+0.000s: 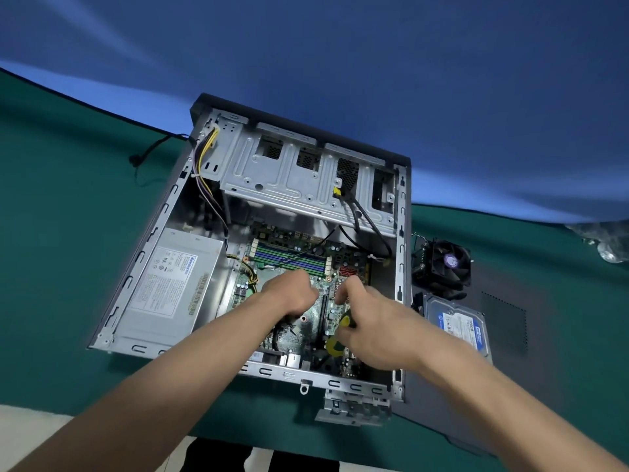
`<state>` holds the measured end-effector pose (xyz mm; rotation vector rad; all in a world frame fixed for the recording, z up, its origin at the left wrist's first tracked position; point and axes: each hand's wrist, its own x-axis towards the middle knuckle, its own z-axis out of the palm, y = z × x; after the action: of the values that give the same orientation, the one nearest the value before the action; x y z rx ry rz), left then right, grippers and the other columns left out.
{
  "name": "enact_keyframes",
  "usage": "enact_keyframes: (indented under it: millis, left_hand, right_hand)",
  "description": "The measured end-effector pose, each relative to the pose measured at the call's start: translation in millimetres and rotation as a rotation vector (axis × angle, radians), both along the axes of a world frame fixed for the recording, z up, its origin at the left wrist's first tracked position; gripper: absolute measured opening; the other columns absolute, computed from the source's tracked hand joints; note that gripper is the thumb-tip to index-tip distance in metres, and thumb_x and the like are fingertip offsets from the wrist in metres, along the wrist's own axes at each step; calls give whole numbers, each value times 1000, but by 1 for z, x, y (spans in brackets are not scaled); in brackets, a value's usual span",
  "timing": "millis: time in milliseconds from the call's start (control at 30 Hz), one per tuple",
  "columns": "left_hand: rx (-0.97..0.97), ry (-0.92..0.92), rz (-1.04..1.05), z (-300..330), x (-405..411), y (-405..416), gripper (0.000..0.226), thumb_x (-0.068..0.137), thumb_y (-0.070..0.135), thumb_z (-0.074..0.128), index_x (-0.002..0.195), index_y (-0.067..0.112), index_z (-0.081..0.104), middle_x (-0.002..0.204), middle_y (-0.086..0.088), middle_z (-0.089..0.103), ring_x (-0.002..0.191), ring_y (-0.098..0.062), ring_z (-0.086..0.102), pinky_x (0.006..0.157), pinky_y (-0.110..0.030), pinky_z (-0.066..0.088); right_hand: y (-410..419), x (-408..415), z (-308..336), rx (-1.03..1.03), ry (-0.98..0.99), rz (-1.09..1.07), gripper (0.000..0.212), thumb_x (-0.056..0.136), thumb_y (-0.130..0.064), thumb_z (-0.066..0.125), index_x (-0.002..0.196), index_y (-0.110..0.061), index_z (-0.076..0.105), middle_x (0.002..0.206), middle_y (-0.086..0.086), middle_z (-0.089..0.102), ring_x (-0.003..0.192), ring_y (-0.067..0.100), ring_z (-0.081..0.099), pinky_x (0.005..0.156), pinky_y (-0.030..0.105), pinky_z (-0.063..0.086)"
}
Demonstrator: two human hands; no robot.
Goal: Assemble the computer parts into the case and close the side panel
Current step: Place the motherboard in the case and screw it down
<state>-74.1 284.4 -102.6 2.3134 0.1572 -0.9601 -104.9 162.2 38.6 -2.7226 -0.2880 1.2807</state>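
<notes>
Right now the right hand [366,323] grips a yellow and black screwdriver [340,335] over the green board [308,323] inside the open computer case [401,301]. Just left of it, the left hand [289,294] is curled down on the board; I cannot tell if it holds anything. Further left sits the grey power box [170,284]. To the right, outside the case, lie a hard drive [457,330] and, past it, a black fan [446,264]. Beyond the hands is the metal drive cage [289,175].
</notes>
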Motion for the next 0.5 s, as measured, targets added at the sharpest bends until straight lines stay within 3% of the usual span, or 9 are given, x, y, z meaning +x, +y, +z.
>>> enact_keyframes:
  millis: [67, 133, 267, 400, 500]
  left_hand:
    - [-18, 18, 1, 0, -1, -2, 28, 93, 25, 47, 70, 10, 53, 68, -5, 54, 69, -24, 54, 71, -34, 48]
    - [-32, 21, 1, 1, -2, -2, 29, 94, 26, 47, 73, 9, 55, 73, -7, 56, 74, -25, 58, 77, -35, 49]
    - [-40, 30, -17, 2, -2, -1, 29, 95, 25, 47, 75, 7, 57, 76, -9, 58, 80, -28, 63, 79, -37, 51]
    - [-53, 43, -5, 2, -1, -1, 34, 96, 27, 45, 75, 5, 61, 68, -8, 61, 57, -23, 57, 62, -29, 50]
    - [-43, 37, -11, 2, -1, -1, 33, 97, 27, 44, 75, 6, 59, 69, -8, 61, 57, -23, 57, 61, -28, 49]
  right_hand:
    - [-1, -13, -5, -9, -180, -7, 22, 99, -37, 44, 112, -20, 38, 107, 6, 53, 91, 27, 56, 70, 33, 38]
    - [-3, -19, -7, -98, -348, 24, 32, 100, -45, 34, 110, -15, 42, 100, 8, 61, 88, 28, 59, 64, 32, 36]
    - [-12, -12, 1, -52, -129, -53, 34, 96, -43, 47, 117, -18, 36, 111, 6, 56, 95, 27, 56, 72, 33, 42]
    - [-13, -20, -2, -74, -218, -69, 34, 100, -45, 36, 112, -14, 41, 104, 9, 62, 87, 28, 56, 67, 32, 39]
    - [-11, -24, 1, 4, -118, -129, 36, 97, -40, 43, 125, -22, 30, 103, -1, 53, 83, 20, 50, 70, 33, 37]
